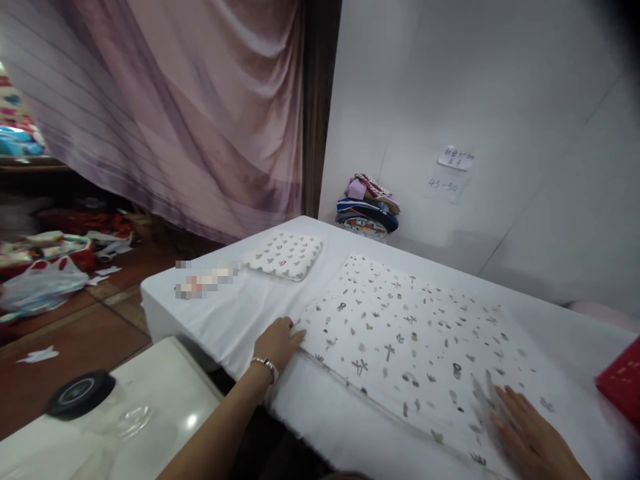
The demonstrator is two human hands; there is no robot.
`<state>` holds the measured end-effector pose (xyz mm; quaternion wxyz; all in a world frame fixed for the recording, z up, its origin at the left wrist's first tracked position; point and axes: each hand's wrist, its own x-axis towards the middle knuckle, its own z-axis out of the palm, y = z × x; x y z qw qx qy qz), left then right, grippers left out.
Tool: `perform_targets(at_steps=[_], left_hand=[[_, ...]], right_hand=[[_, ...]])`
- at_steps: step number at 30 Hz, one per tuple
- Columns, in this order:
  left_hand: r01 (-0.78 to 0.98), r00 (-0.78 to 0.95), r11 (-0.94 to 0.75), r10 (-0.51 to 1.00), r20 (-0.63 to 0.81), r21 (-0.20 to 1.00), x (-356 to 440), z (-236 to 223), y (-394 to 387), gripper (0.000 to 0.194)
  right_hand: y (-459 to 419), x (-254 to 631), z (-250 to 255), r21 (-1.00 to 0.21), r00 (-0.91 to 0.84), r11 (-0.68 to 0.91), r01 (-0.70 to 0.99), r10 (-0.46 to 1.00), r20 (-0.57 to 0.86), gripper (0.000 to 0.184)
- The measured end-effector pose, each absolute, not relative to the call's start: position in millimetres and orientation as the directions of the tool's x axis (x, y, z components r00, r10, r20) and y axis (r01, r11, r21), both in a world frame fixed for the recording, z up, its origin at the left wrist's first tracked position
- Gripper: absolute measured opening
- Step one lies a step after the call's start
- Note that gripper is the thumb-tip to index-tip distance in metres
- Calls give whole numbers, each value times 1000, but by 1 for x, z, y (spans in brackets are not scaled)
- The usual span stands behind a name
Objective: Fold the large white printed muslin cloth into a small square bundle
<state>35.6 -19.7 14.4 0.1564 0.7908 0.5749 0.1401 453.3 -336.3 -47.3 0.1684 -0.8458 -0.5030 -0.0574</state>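
Observation:
A white cloth printed with small palm trees, rainbows and leaves (395,333) lies spread flat on the white-covered table (240,313). At its near left corner rests my left hand (277,343), a bracelet on the wrist. Its thumb touches the cloth's edge and its fingers are loosely bent, with a gap between. My right hand (530,427) lies over the near right part of the cloth, fingers stretched out and partly smeared by motion. Further back on the table is a folded white cloth with a grey cloud-like print (285,255).
A blurred-out item (207,280) lies on the table's left. Folded fabrics (367,207) are stacked by the wall. A red object (623,383) stands at right. A white surface with a black round part (80,395) is at front left. A pink curtain (225,113) hangs behind.

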Motion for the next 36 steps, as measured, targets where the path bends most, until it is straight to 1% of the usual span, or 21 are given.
perform_targets(at_steps=[1, 2, 4, 5, 8, 11, 13, 14, 16, 19, 21, 24, 27, 32, 34, 36], left_hand=[[852, 295, -288, 954, 53, 437, 34, 14, -21, 31], [836, 288, -285, 955, 67, 469, 33, 13, -22, 30], [804, 272, -282, 957, 99, 523, 26, 11, -24, 26], [791, 264, -285, 957, 118, 542, 22, 10, -25, 23], [751, 280, -331, 943, 178, 571, 6, 7, -29, 18], [703, 353, -410, 910, 216, 581, -7, 5, -37, 15], [674, 394, -454, 888, 236, 583, -10, 3, -42, 14], [659, 412, -477, 876, 251, 581, -9, 2, -45, 15], [623, 456, -540, 839, 298, 566, -4, 0, -50, 17], [557, 548, -664, 745, 380, 499, 7, -3, -52, 18], [518, 616, -733, 677, 402, 441, 15, -5, -50, 19], [489, 688, -786, 614, 387, 378, 22, -6, -44, 21], [487, 714, -801, 595, 368, 349, 25, -5, -39, 20], [449, 758, -822, 558, 338, 350, 27, 1, -39, 21], [435, 766, -825, 549, 334, 359, 28, 2, -40, 21], [434, 768, -825, 549, 330, 363, 30, 3, -41, 19]], right_hand=[[-325, 441, -33, -243, 473, -422, 873, 853, 220, 57], [-311, 426, -19, -274, 450, -396, 876, 876, 174, 58], [-282, 390, 4, -349, 410, -355, 867, 907, 96, 53], [-267, 371, 13, -391, 359, -307, 868, 931, 65, 50], [-225, 316, 26, -488, 133, -72, 870, 987, 90, 40], [-191, 272, 29, -491, -100, 158, 857, 985, 142, 29], [-175, 250, 30, -462, -198, 254, 850, 966, 166, 23], [-168, 241, 30, -437, -223, 275, 856, 961, 165, 21], [-159, 228, 29, -369, -244, 275, 888, 961, 130, 18], [-155, 221, 25, -264, -224, 230, 937, 973, 56, 14], [-156, 221, 23, -234, -200, 202, 951, 979, 32, 13], [-159, 225, 21, -250, -162, 162, 955, 987, 19, 16], [-160, 227, 20, -308, -139, 134, 942, 990, 7, 18], [-158, 229, 21, -394, -131, 126, 910, 991, 12, 22], [-157, 229, 21, -403, -136, 131, 906, 991, 15, 21], [-157, 229, 21, -383, -142, 134, 914, 990, 9, 20]])
